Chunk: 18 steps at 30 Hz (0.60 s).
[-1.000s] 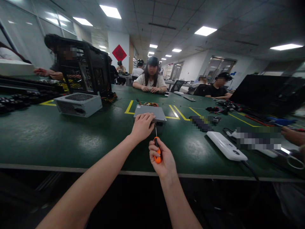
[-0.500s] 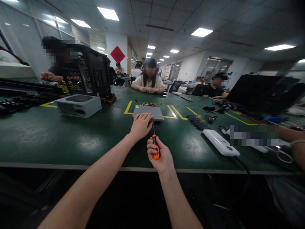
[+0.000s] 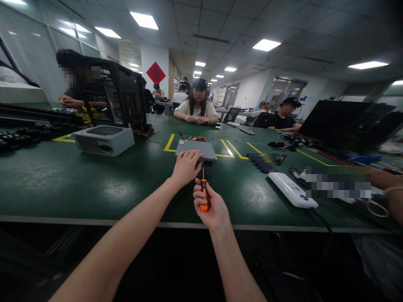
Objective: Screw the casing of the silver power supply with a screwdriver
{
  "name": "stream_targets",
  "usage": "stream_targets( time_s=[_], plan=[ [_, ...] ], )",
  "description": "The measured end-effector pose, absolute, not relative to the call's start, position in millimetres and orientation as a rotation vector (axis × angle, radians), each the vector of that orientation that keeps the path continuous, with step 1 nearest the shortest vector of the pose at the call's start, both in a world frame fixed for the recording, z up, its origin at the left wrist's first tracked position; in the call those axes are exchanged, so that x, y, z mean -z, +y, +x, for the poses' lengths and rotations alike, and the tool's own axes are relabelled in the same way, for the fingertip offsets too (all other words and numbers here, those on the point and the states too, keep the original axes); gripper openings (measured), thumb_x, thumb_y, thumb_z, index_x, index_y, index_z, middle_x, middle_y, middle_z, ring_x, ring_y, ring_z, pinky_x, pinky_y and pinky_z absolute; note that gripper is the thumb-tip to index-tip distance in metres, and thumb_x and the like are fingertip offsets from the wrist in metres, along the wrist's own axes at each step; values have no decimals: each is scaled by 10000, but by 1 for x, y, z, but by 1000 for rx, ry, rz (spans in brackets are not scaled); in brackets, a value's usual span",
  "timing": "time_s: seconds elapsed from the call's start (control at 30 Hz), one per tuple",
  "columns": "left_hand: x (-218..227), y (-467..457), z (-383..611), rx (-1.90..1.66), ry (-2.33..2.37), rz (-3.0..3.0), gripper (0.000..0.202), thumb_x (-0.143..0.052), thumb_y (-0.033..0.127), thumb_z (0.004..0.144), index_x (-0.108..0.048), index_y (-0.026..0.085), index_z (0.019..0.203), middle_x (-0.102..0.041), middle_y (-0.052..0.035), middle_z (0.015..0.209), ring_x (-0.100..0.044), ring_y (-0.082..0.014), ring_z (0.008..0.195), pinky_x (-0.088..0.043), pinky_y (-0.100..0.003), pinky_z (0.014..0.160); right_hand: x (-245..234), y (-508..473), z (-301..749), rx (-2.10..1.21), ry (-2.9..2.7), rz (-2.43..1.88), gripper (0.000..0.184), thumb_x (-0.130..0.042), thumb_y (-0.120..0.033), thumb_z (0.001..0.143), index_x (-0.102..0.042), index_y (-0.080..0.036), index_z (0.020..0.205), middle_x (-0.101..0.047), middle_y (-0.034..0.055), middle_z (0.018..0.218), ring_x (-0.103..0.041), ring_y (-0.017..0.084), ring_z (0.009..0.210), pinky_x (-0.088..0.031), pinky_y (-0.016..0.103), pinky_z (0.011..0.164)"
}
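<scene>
A grey computer power supply (image 3: 201, 147) lies on the green table in front of me, with bundled cables behind it. My left hand (image 3: 187, 165) grips its near left part, fingers laid over the top and the thumb low at the front face. In my right hand (image 3: 210, 203) is an orange and black screwdriver (image 3: 204, 196), the fingers wrapped round its handle. Its thin shaft points away from me to the front face of the power supply, just right of my left hand. The tip and whatever it meets are too small to make out.
A second power supply (image 3: 103, 140) sits at left before an open black computer case (image 3: 121, 94). At right are a white power strip (image 3: 291, 191), cables (image 3: 280, 145) and a dark monitor (image 3: 340, 126). A co-worker (image 3: 197, 105) sits opposite; another person's arm (image 3: 388, 180) reaches in from the right.
The screwdriver handle has turned in my right hand and stands slightly straighter. My left hand and the power supply have hardly moved.
</scene>
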<state>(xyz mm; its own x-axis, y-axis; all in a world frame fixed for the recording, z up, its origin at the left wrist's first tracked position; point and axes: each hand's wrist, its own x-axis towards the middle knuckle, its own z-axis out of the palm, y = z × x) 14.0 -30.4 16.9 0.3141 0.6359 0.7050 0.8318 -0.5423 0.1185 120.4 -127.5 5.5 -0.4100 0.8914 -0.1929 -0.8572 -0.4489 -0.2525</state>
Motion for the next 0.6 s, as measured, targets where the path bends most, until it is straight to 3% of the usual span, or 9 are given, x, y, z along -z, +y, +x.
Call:
stream_targets(
  time_s=[0.2,0.33,0.43,0.6],
  plan=[
    [-17,-31,14,1062,-1312,-2317,291,-434,242,829,-519,225,1107,-538,-29,1216,-447,-202,1132,-299,-365,953,-6,-127,120,-1989,-65,-338,187,-350,-237,909,-467,-119,823,-467,-1,703,-397,3,469,-313,57,321],
    [-19,-30,14,1051,-1323,-2315,285,-440,250,830,-524,227,1102,-536,-32,1219,-454,-208,1124,-304,-368,949,-7,-127,120,-2009,-90,-336,207,-325,-241,918,-488,-116,927,-463,-11,695,-409,8,474,-370,69,357],
    [-20,-31,14,1054,-1315,-2312,284,-447,246,827,-523,227,1100,-533,-33,1223,-447,-207,1134,-303,-370,951,-9,-127,120,-2003,-127,-341,239,-323,-256,918,-490,-98,982,-449,-11,686,-385,10,453,-323,71,322],
    [-21,-32,14,1064,-1308,-2327,284,-448,252,828,-522,230,1101,-536,-35,1216,-447,-201,1134,-310,-371,945,-9,-128,120,-1974,-36,-360,197,-348,-239,911,-469,-104,832,-455,0,699,-372,1,450,-283,62,304]
  ],
)
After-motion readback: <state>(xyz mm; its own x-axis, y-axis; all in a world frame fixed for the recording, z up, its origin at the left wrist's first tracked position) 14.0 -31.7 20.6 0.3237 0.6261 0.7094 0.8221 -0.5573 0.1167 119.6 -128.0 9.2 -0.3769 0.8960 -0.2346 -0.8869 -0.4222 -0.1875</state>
